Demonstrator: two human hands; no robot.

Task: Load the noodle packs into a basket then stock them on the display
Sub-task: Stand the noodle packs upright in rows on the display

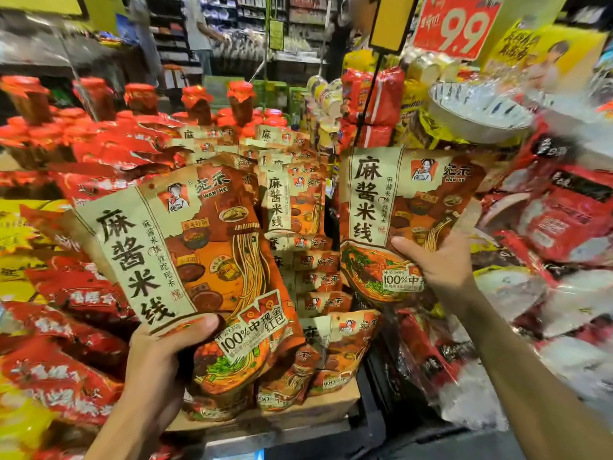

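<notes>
My left hand (162, 363) grips the bottom edge of an orange and beige noodle pack (199, 254), thumb across its front, tilted left. My right hand (431, 260) holds a second, matching noodle pack (398, 207) upright by its lower right corner. Both packs are raised in front of the display stack of the same noodle packs (298, 227), which stand in rows down the middle on a cardboard tray (331, 406). No basket is in view.
Red snack packs (66, 376) pile up on the left, red and white packs (547, 244) on the right. Red-capped jars (139, 101) stand behind. A blue-patterned bowl (477, 111) and a red 9.9 price sign (461, 24) sit upper right. A person (199, 31) stands far back.
</notes>
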